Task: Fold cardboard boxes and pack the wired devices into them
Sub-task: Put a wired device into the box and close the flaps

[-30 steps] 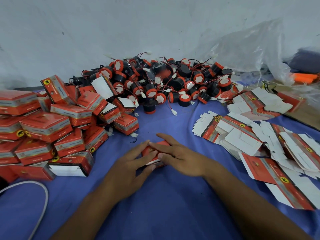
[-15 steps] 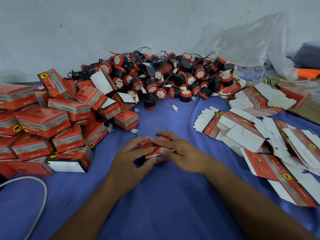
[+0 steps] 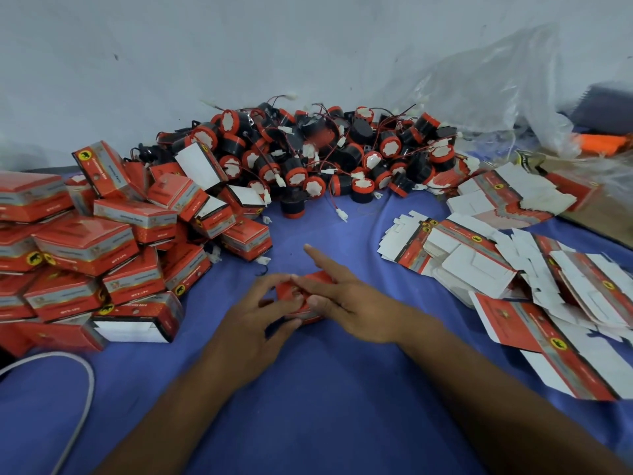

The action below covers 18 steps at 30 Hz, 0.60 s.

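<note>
Both hands meet over a small red box (image 3: 291, 290) in the middle of the blue worktop (image 3: 325, 389). The left hand (image 3: 260, 313) has a narrow grip, its fingers curled round the box's left end. The right hand (image 3: 349, 299) pinches the other end, with its index finger (image 3: 318, 257) stretched straight out.

A flap pushed in at an angle could crease or miss its slot, and a loose wire caught under it would keep the box from closing. The stack of packed boxes (image 3: 85, 241) along the left edge leans and could slide if knocked.

The fingers hide the box's open end, so I cannot tell whether a device is inside. The loose devices (image 3: 318, 156) lie tangled at the far edge, and the flat cartons (image 3: 479, 269) are cut off at the right edge.
</note>
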### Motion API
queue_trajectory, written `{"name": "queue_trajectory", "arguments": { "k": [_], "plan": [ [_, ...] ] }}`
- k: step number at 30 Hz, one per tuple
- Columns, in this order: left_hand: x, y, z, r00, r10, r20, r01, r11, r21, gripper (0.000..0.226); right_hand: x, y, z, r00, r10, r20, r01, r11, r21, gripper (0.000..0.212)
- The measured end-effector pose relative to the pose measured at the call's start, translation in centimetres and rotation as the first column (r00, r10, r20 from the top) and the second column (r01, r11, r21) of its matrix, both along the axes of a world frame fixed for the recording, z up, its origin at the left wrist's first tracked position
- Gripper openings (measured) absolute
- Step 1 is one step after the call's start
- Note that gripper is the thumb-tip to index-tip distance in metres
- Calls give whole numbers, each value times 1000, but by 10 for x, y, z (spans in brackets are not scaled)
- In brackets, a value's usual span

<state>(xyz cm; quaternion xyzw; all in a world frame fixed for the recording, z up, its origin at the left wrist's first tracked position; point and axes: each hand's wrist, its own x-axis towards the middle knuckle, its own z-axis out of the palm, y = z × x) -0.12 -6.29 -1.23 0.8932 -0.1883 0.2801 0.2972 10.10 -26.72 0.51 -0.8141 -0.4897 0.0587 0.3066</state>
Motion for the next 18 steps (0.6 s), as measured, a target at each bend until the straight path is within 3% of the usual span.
{"name": "queue_trajectory", "arguments": {
  "k": [5,10,13,15,18],
  "plan": [
    [-1,-2,4,994,68,-86,-83,978,-192,30,-1,-3,-5,997,35,65,-36,999,12,78],
    [-2,4,13,970,3,-242,-107,903,-417,24,-8,5,0,987,-88,135,64,982,176,65],
    [-5,3,14,923,-163,-347,-29,873,-487,47,-10,3,4,983,-114,142,83,974,208,54],
    [-3,1,11,921,-146,-362,-58,866,-497,51,-11,3,4,978,-150,146,118,972,205,52],
    [-2,-2,9,946,-98,-309,-99,820,-563,50,-12,11,2,992,-125,-28,128,953,275,54]
  ]
}}
